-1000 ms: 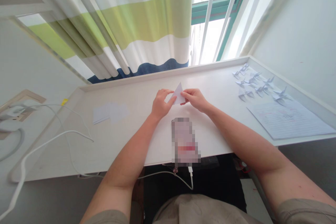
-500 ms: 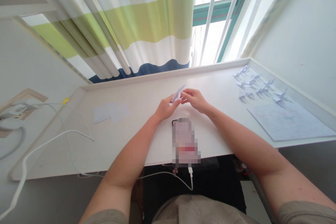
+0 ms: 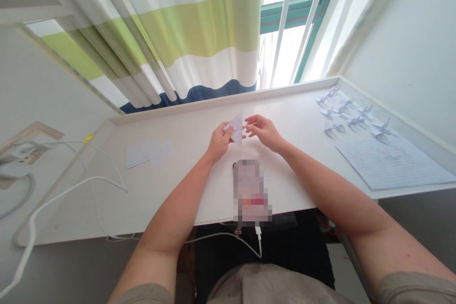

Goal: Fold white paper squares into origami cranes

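A small white folded paper, triangular in outline, is pinched between the thumb and fingers of my left hand above the middle of the table. My right hand is just to the right of the paper, its fingers apart and bent toward the paper's edge. Whether a fingertip touches that edge I cannot tell. Below the hands lies a phone-shaped object, blurred out by pixels, with a white cable plugged into its near end.
Several folded paper cranes stand at the back right, behind written sheets. Loose white paper pieces lie at the left. A white cable loops across the table's left side. A raised rim borders the table's back.
My left hand has turned the paper, so its flat triangular face now shows instead of its narrow side. My right hand's fingers have spread and drawn slightly away from it.
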The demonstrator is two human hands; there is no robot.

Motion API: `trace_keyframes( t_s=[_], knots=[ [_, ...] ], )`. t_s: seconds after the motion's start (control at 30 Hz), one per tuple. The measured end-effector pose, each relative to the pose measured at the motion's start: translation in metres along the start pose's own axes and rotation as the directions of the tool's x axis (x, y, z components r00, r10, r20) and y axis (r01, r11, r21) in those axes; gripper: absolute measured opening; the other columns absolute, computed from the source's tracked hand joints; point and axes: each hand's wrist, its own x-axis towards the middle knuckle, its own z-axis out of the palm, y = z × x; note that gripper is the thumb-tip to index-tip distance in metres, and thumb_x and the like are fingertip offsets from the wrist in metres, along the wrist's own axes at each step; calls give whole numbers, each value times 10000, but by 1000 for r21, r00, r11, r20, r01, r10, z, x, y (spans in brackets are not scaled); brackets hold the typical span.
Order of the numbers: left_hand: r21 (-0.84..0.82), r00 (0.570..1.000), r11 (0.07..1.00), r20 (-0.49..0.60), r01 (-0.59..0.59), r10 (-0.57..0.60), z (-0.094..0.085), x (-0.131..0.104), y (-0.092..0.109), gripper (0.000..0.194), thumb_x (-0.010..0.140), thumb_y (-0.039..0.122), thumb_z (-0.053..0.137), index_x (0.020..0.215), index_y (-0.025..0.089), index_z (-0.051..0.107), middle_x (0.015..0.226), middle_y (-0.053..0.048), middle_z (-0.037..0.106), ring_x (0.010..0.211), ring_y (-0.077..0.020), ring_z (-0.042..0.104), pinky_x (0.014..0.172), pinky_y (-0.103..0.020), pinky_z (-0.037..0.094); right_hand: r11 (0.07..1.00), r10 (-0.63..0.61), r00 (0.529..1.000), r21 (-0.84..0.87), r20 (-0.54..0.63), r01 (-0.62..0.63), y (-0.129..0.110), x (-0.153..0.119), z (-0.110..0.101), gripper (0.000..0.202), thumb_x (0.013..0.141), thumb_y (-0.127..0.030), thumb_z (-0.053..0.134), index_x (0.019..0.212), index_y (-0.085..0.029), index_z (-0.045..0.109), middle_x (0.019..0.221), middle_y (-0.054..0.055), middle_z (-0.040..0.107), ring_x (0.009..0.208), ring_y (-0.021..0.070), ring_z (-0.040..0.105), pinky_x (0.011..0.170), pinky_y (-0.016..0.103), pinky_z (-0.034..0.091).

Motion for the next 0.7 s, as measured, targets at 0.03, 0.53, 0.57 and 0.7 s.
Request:
trace_keyframes(
  t_s=[0.03, 0.53, 0.57, 0.7],
  knots=[
    [-22, 1000, 1000, 3, 20, -20, 0, 0, 1, 578, 929, 645, 726, 1250, 186, 582, 1021, -97, 792, 784, -207, 777, 778, -377, 640, 1000, -4, 1000, 11, 7, 4, -1, 0, 0, 416, 807, -500, 860, 1098, -225, 747, 1039, 65, 764, 892, 206, 729, 755, 357, 628],
    [442, 977, 881, -41, -171, 210, -1, -2, -11, 304, 931, 443, 746, 1024, 220, 561, 1088, -62, 725, 1042, -217, 707, 809, -312, 563, 999, 3, 994, 47, -109, 2, -8, -2, 2, 519, 674, -663, 929, 730, -179, 751, 752, 65, 761, 690, 196, 698, 579, 360, 667],
    [484, 968, 852, -37, -201, 249, -1, -2, -11, 261, 936, 405, 739, 1039, 222, 584, 1130, -65, 725, 1084, -220, 697, 849, -327, 565, 999, 1, 992, 39, -128, 4, -9, -2, 3, 523, 661, -662, 935, 716, -176, 747, 740, 64, 758, 673, 192, 696, 551, 350, 662],
    [560, 936, 777, -7, -288, 352, -3, -1, -13, 230, 947, 344, 733, 1131, 240, 641, 1201, -74, 738, 1133, -233, 689, 891, -365, 572, 999, -16, 986, 28, -164, 21, -10, -2, 4, 531, 647, -660, 942, 687, -172, 736, 719, 65, 752, 629, 182, 695, 514, 336, 661]
  ],
)
